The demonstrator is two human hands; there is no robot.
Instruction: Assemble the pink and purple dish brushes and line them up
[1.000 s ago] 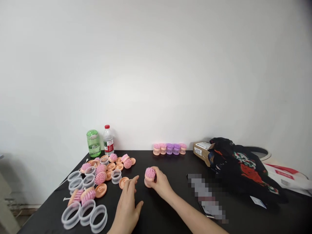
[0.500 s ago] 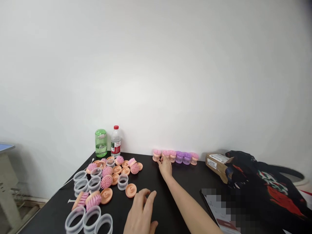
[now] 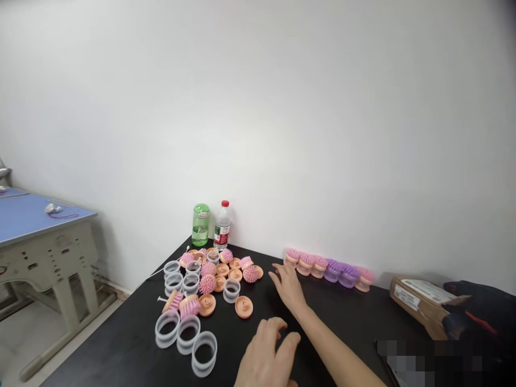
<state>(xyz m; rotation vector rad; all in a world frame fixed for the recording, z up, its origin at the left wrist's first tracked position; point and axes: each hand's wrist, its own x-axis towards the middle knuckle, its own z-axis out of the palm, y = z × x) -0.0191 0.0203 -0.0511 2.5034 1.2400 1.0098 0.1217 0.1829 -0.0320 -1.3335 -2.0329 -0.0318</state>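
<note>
My right hand point(image 3: 288, 285) hangs over the black table with its fingers apart and holds nothing, just in front of a row of assembled brushes point(image 3: 318, 265), pink and purple, along the wall. Nearer the front, my left hand point(image 3: 268, 352) has its fingers spread and slightly curled, with nothing seen in it. To its left lie clear rings point(image 3: 204, 353), orange discs with a central peg point(image 3: 244, 307) and pink bristle heads point(image 3: 207, 284) in a loose spread. An orange disc is the part closest to my left hand.
A green bottle point(image 3: 200, 224) and a clear bottle with a red cap point(image 3: 222, 226) stand at the back corner. On the right are a cardboard box point(image 3: 421, 303) and dark cloth point(image 3: 484, 317). A blue-topped desk point(image 3: 40, 215) stands at the far left.
The view has turned left. My right hand has come away from the brushes by the wall and moved left, its fingers now apart. My left hand remains low at the front.
</note>
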